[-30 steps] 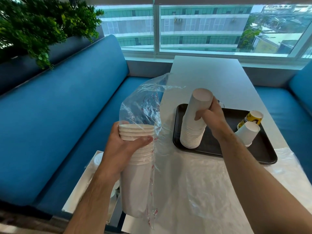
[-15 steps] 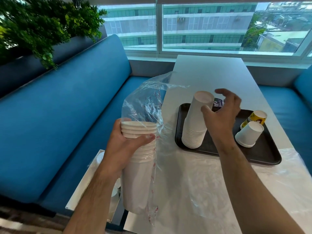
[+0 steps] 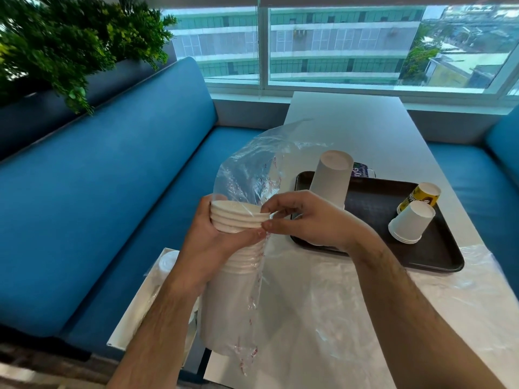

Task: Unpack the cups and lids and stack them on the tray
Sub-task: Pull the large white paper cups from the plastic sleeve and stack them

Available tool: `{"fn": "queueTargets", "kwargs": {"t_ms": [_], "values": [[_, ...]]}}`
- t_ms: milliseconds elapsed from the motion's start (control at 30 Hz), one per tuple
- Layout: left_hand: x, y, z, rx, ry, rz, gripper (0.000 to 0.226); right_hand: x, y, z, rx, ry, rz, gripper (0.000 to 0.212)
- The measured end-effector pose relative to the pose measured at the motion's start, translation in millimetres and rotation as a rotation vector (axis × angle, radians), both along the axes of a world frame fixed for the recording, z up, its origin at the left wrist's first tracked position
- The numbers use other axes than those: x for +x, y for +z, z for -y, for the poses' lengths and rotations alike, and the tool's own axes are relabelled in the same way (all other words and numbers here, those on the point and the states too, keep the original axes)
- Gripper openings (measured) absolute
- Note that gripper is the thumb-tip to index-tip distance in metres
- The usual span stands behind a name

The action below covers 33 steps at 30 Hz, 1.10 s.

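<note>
L hand [image 3: 213, 242] grips cup stack [image 3: 238, 220] in bag [image 3: 252, 175] near tray [image 3: 438, 256], R hand [image 3: 306, 220] pinches top rims: paper cups likely light, thin-walled, crushable, film slippery, so hold at rolled rims, not mid-wall.

Blue upholstered bench seat [image 3: 118, 209] running along the left of the hands, backrest tall and smooth, seat cushion continuing toward the window. Second blue bench [image 3: 474, 175] on the far right, only partly in view. White tabletop [image 3: 351, 122] stretching ahead of the hands up to the sill. Wide window [image 3: 337, 46] beyond, white frame with one vertical mullion, daylight coming through. Outside: multi-storey building with rows of windows, trees and low roofs to the right. Green leafy plant [image 3: 64, 43] upper left, hanging over the backrest from a dark planter ledge. Strip of dark floor lower left.
</note>
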<state>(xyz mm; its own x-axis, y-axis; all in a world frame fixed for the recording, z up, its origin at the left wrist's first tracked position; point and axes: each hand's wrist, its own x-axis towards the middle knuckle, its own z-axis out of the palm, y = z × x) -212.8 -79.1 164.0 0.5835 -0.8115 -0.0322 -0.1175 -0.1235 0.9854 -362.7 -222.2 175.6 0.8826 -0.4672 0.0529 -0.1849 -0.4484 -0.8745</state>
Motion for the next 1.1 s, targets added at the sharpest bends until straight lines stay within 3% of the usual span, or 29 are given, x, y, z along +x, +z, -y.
{"fn": "queueTargets", "kwargs": {"t_ms": [233,733,900,1100], "values": [[0,4,0,0.006,-0.005,-0.033,0.087,5,-7,5,0.031,0.024,0.067,0.006],[3,-1,2,0.056,-0.072,-0.036,0.094,21,-6,-10,0.208,-0.174,0.215,0.066],[12,2,-3,0.126,-0.234,0.01,0.117,22,-3,-9,0.223,-0.211,0.238,0.062],[10,-4,-5,0.061,-0.064,0.053,0.11,23,-4,-7,0.331,-0.26,0.282,0.053]]}}
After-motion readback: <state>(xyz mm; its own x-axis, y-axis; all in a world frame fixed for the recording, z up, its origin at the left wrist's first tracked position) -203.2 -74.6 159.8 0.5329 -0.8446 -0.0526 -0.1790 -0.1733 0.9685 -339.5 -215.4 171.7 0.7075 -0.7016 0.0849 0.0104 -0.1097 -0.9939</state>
